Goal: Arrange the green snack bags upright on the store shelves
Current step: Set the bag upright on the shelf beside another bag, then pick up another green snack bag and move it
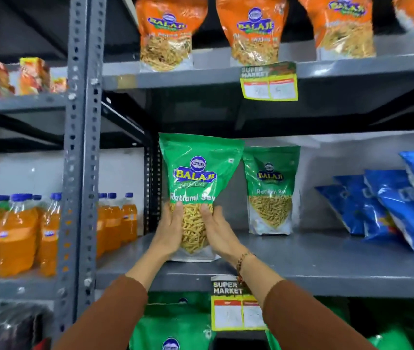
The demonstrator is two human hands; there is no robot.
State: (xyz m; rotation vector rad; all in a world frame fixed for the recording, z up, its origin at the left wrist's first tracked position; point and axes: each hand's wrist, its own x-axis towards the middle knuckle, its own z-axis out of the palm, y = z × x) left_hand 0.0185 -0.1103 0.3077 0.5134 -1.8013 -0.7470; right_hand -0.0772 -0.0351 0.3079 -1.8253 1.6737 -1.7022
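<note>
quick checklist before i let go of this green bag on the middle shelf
1. Front green bag upright: ok.
2. Its base flat on the shelf: ok, near the front edge.
3. Left hand and right hand steadying both sides: ok.
4. Label facing forward: ok.
5. Clear of the second green bag behind and to the right: ok.
6. Stands unaided once released: cannot tell.
</note>
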